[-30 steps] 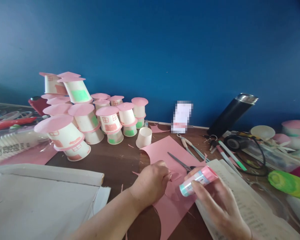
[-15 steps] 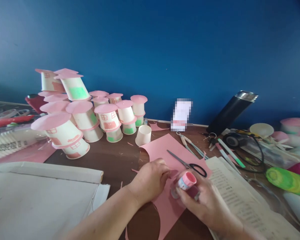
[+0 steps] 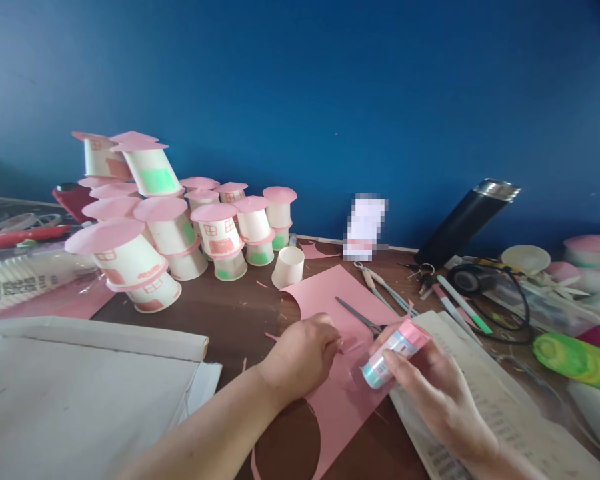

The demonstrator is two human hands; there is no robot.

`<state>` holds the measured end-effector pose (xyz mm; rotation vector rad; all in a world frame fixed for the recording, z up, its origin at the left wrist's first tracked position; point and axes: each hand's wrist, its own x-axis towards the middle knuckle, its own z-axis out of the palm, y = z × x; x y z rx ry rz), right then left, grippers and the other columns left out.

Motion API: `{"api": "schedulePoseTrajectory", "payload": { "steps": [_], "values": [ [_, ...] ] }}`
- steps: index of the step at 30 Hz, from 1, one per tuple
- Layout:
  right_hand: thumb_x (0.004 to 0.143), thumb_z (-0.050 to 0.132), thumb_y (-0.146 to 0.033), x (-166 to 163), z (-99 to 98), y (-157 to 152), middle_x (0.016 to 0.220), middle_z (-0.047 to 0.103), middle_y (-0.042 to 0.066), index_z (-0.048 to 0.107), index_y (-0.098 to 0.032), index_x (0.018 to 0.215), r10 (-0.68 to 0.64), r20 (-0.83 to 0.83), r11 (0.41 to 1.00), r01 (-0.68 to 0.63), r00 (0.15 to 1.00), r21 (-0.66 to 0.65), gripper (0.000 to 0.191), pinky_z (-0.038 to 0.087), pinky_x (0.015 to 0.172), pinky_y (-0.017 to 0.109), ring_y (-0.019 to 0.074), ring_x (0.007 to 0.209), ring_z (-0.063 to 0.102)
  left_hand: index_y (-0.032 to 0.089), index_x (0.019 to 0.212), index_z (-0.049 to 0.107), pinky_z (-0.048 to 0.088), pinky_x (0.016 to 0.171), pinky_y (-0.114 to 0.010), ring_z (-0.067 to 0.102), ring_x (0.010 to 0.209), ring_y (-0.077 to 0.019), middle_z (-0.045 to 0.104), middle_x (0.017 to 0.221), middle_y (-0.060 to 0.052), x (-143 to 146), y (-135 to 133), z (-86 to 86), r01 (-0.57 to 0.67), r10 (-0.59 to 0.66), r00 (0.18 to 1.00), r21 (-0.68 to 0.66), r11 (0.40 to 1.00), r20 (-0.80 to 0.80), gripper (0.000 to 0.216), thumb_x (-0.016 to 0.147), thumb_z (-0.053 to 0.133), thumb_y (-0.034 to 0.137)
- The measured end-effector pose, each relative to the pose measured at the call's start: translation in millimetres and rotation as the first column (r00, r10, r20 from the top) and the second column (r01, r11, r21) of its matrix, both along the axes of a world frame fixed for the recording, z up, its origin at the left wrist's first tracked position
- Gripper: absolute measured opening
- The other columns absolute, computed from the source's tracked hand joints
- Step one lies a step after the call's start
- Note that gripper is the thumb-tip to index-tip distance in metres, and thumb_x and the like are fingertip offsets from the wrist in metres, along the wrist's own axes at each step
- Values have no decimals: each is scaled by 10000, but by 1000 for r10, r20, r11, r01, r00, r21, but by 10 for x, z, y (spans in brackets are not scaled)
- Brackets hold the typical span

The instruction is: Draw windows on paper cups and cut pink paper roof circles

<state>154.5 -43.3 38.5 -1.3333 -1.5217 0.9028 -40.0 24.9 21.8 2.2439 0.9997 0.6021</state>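
My right hand (image 3: 430, 380) is wrapped round a glue stick (image 3: 393, 357) with one pink end, a pale blue label and a teal end, held tilted above the pink paper. To its left, my left hand (image 3: 307, 353) is closed in a pinch over the same sheet. A pinkish, partly see-through shape shows by its fingertips, too blurred to name. The pink paper (image 3: 350, 427) has rounded cut-outs along its edges. Scissors (image 3: 356, 315) lie on it, their handles mostly hidden behind my right hand. A plain white paper cup (image 3: 289, 268) stands upside down beyond the sheet.
Stacked paper cups (image 3: 216, 233) with pink paper roofs and drawn windows stand at the left. A flattened cardboard box (image 3: 90, 400) lies in front of them. Printed paper (image 3: 460, 400), markers (image 3: 463, 303), a leaning black flask (image 3: 463, 223) and a phone-like pixelated screen (image 3: 365, 227) are also there.
My right hand has moved right and turned the glue stick, so its label and teal end now show. It now covers the scissors' handles. My left hand has hardly moved.
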Motion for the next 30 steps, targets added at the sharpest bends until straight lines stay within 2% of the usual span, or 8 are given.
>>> {"api": "schedulePoseTrajectory", "payload": {
  "steps": [4, 7, 13, 16, 21, 26, 28, 30],
  "values": [
    [926, 556, -354, -7, -54, 9, 895, 670, 25, 587, -225, 993, 40, 201, 999, -36, 979, -23, 149, 521, 752, 278, 192, 820, 640, 178, 659, 557, 407, 648, -253, 574, 709, -145, 572, 762, -10, 2, 20, 14, 6, -5, 1000, -9, 1000, 9, 248, 898, 490, 166],
    [904, 583, -335, -8, -96, 21, 999, 679, 36, 570, -239, 1087, 49, 321, 999, -50, 946, -7, 207, 522, 808, 298, 212, 901, 656, 179, 702, 597, 417, 658, -252, 580, 721, -145, 579, 777, -9, -6, 34, 10, 10, -10, 1000, 0, 1000, 18, 233, 899, 477, 148],
    [904, 583, -272, -17, -127, 40, 1076, 678, 29, 559, -266, 1115, 56, 419, 989, -106, 906, 98, 212, 500, 872, 293, 207, 990, 658, 180, 752, 645, 444, 669, -260, 598, 736, -154, 610, 796, -20, -5, 43, -3, 17, -17, 1000, -17, 1000, 10, 238, 919, 477, 189],
    [915, 567, -273, -43, -114, 49, 1098, 676, 43, 562, -263, 1127, 59, 478, 986, -125, 876, 107, 213, 490, 879, 305, 214, 1014, 649, 182, 761, 654, 455, 685, -255, 605, 749, -150, 627, 815, -20, 7, 43, 2, 13, -13, 1000, -33, 999, 4, 223, 911, 490, 166],
    [936, 509, -323, -124, -51, 124, 952, 696, 53, 563, -233, 995, 17, 533, 993, -74, 846, 87, 120, 499, 760, 320, 224, 871, 670, 176, 730, 637, 456, 660, -257, 593, 716, -146, 619, 799, -22, 24, 35, 24, -18, 17, 1000, -52, 998, -12, 226, 908, 498, 159],
    [925, 519, -343, -172, -15, 159, 780, 683, 20, 550, -218, 922, -5, 536, 997, -38, 844, 69, 128, 475, 634, 301, 195, 684, 651, 179, 708, 631, 454, 686, -250, 602, 741, -145, 614, 801, -13, 23, 32, 45, -9, 8, 1000, -58, 998, -13, 227, 889, 503, 128],
    [916, 534, -354, -148, -10, 131, 746, 670, 13, 555, -216, 889, 6, 485, 998, -39, 874, 58, 142, 477, 616, 291, 186, 656, 636, 181, 702, 627, 449, 690, -250, 602, 749, -146, 612, 804, -12, 20, 32, 42, -7, 6, 1000, -53, 999, -8, 236, 888, 493, 125],
    [927, 521, -385, -100, 1, 92, 684, 640, -2, 553, -218, 839, 1, 342, 999, -14, 940, 36, 191, 479, 574, 269, 167, 604, 611, 182, 684, 609, 440, 680, -249, 595, 734, -144, 604, 794, -10, 17, 33, 34, -8, 8, 1000, -46, 999, -1, 241, 888, 489, 134]
  ]
}}
